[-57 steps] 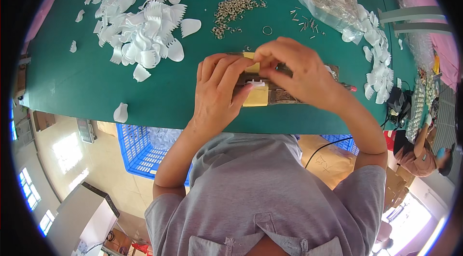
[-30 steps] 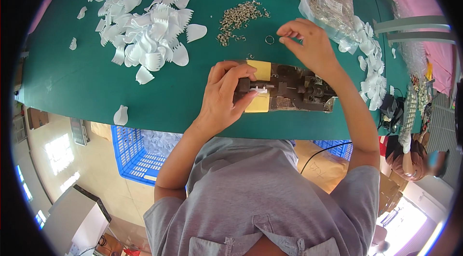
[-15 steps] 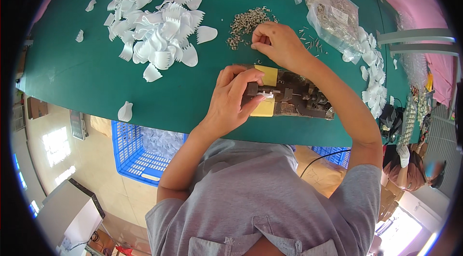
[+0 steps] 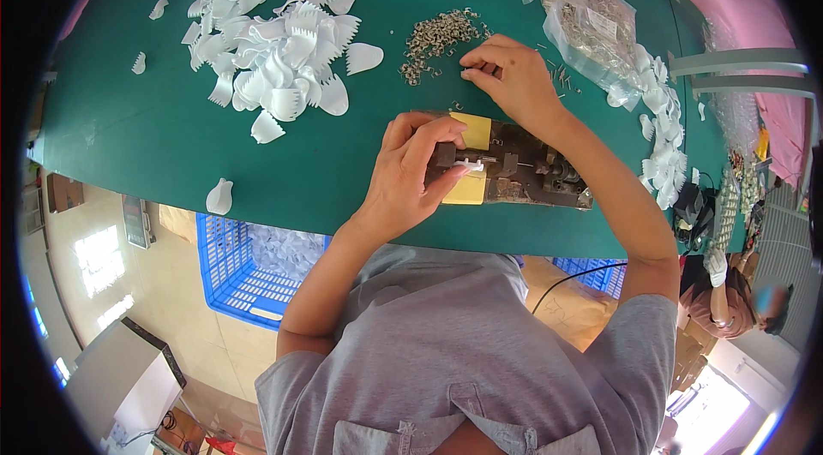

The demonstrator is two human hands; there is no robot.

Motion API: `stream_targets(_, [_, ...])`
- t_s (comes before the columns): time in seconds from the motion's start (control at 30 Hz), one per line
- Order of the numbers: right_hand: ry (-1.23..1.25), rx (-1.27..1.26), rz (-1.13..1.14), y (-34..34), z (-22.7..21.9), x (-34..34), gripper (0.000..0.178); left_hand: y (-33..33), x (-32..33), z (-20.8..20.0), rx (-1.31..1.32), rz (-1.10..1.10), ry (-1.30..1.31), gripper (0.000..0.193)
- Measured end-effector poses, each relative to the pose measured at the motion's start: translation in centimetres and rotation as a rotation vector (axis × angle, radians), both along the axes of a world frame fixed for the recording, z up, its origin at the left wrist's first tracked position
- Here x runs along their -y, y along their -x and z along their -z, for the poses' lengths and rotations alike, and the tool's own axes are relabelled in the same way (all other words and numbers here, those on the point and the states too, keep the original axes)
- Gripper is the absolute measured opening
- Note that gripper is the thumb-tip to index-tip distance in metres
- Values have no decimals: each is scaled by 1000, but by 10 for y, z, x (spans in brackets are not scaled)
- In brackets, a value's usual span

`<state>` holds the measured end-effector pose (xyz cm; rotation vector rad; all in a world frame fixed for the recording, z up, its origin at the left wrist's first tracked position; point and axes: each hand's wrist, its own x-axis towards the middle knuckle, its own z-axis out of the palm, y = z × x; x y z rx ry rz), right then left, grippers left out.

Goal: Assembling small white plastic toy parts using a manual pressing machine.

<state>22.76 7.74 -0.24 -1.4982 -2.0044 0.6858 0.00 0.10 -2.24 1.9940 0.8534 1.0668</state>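
Note:
My left hand [image 4: 410, 170] rests on the near end of a dark metal jig [image 4: 527, 170] with yellow pads, its fingers pinching a small white plastic piece [image 4: 470, 166] against the jig. My right hand [image 4: 510, 78] reaches over to the loose heap of small metal springs [image 4: 435, 37] on the green table [image 4: 146, 125], with thumb and fingertips pinched together at the heap's right edge. Whether a spring sits between those fingertips is too small to tell.
A pile of white comb-shaped plastic pieces [image 4: 270, 35] lies at the left, one stray piece [image 4: 219, 196] near the table's front edge. Two clear bags of metal parts [image 4: 591, 14] lie at the back. More white pieces [image 4: 664, 146] trail down the right. A blue crate [image 4: 249, 262] stands below the table.
My right hand left the jig and swung out to the right, then moved left to the spring heap. My left hand stayed on the jig with the white piece.

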Motion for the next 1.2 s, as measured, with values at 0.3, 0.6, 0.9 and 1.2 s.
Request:
stream_targets(0.3, [175, -164, -45, 2, -62, 53, 10, -2, 1, 1, 34, -18, 50, 57])
stream_targets(0.6, [65, -19, -140, 11, -62, 88, 5, -3, 2, 1, 39, -24, 128, 63])
stream_targets(0.9, [-111, 4, -49, 21, -47, 99, 10, -4, 1, 4, 22, -47, 78, 63])
stream_targets(1.2, [-79, -82, 58, 25, -37, 107, 11, -6, 0, 4, 25, -70, 76, 61])
